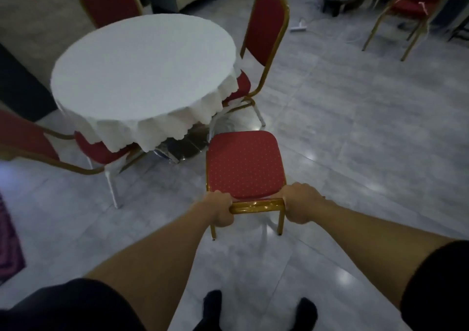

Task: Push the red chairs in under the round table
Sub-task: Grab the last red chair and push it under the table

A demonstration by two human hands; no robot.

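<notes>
Hands grip the gold top rail of the near red chair: left hand and right hand wrapped at its 2 corners. Its dotted padded seat sits lower centre, just short of the round counter with its scalloped white cloth; push evenly, straight, sliding over glossy tile
</notes>
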